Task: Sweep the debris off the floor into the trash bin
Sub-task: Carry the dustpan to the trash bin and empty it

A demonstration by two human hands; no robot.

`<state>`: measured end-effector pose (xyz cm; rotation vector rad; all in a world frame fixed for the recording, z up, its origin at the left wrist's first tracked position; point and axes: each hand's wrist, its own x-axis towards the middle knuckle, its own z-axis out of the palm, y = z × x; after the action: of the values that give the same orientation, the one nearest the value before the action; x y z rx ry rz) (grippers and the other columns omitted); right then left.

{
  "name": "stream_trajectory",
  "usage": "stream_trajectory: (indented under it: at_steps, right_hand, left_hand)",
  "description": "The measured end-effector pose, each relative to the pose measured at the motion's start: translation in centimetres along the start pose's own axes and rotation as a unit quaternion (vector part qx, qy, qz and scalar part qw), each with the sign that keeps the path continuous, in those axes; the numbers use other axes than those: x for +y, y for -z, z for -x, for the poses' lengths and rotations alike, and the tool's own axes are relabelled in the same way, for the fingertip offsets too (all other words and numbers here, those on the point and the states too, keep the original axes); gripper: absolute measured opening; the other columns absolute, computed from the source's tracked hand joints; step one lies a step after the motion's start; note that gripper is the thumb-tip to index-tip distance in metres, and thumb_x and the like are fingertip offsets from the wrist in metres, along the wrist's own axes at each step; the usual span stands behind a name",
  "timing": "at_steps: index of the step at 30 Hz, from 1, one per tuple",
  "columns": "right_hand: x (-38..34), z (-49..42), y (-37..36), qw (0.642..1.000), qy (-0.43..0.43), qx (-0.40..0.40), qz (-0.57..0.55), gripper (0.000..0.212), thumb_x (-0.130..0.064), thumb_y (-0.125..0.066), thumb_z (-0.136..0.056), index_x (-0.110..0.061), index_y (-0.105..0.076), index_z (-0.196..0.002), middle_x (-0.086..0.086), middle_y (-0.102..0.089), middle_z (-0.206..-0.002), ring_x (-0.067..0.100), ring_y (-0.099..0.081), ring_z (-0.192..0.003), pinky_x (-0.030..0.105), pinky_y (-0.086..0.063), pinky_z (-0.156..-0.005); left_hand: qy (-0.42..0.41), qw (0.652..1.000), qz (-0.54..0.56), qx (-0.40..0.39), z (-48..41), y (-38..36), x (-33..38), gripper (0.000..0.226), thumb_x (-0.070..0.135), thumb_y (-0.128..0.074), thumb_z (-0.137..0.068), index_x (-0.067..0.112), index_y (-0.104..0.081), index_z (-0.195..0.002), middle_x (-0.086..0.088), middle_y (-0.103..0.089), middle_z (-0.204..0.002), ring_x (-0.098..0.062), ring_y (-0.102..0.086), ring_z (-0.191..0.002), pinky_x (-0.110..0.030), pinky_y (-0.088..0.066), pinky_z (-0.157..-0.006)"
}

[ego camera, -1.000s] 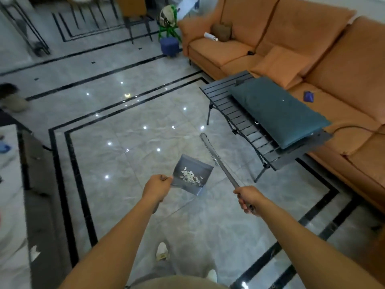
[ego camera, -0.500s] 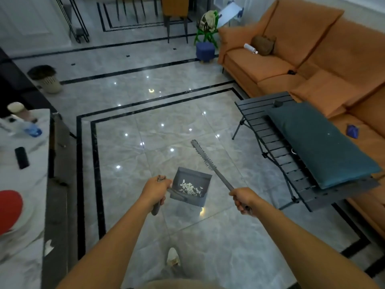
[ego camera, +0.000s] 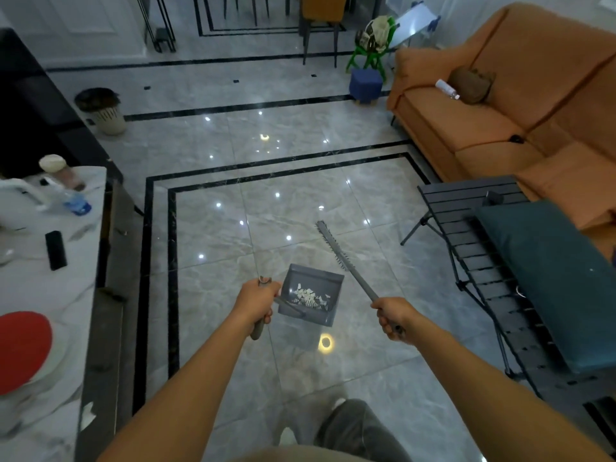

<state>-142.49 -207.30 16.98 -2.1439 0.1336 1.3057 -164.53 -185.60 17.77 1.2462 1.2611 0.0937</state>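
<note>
My left hand (ego camera: 256, 301) grips the dustpan (ego camera: 325, 278) by its handle; my right hand (ego camera: 391, 315) grips the brush (ego camera: 336, 251) handle. The debris (ego camera: 308, 295) lies inside the dustpan, held above the floor (ego camera: 300, 195). The trash bin (ego camera: 105, 116) stands far ahead on the left, well apart. Risk: tilting the dustpan during the carry spills light scraps onto the floor.

Grey dustpan (ego camera: 311, 296) holding white scraps (ego camera: 308, 294), grey broom (ego camera: 346, 261), grey marble floor (ego camera: 300, 181) with black border stripes, orange sofa (ego camera: 520, 105), teal cushion (ego camera: 546, 278), black slatted table (ego camera: 466, 235), blue stool (ego camera: 365, 85), cream-and-black striped trash bin (ego camera: 103, 111).
</note>
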Motion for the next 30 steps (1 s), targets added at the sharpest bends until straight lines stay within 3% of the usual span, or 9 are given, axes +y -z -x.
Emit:
stream_trajectory:
  at_steps: [16, 25, 30]
  right_hand:
    - [-24.8, -18.3, 2.0, 0.994, -0.002, -0.089, 0.058, 0.036, -0.024, -0.054, -0.1, -0.015, -0.045, -0.067, 0.003, -0.043, -0.049, 0.015, -0.035, -0.034, 0.02, -0.023, -0.038]
    - [-39.5, -25.4, 3.9, 0.99, 0.007, -0.101, 0.1, 0.031, -0.027, -0.055, -0.1, -0.015, -0.048, -0.072, 0.002, -0.044, -0.049, 0.013, -0.035, -0.035, 0.018, -0.024, -0.037]
    - [-48.3, -29.4, 1.8, 0.988, 0.028, -0.107, 0.108, 0.034, -0.026, -0.054, -0.1, -0.013, -0.045, -0.069, 0.004, -0.042, -0.048, 0.015, -0.035, -0.034, 0.021, -0.022, -0.04]
  left_hand:
    - [0.05, 0.991, 0.047, 0.111, -20.0, -0.1, 15.2, 0.02, 0.02, -0.062, -0.098, 0.009, -0.057, -0.082, -0.007, -0.046, -0.056, -0.019, -0.042, -0.043, -0.023, -0.038, -0.044]
    - [0.055, 0.975, 0.085, 0.2, -29.8, 1.2, 24.5, 0.019, 0.017, -0.06, -0.095, 0.008, -0.06, -0.078, -0.012, -0.051, -0.067, -0.022, -0.045, -0.049, -0.028, -0.04, -0.049]
    - [0.053, 0.964, 0.137, 0.223, -36.5, 3.8, 28.7, 0.013, 0.016, -0.061, -0.095, 0.009, -0.061, -0.084, -0.012, -0.054, -0.072, -0.02, -0.046, -0.05, -0.027, -0.041, -0.043]
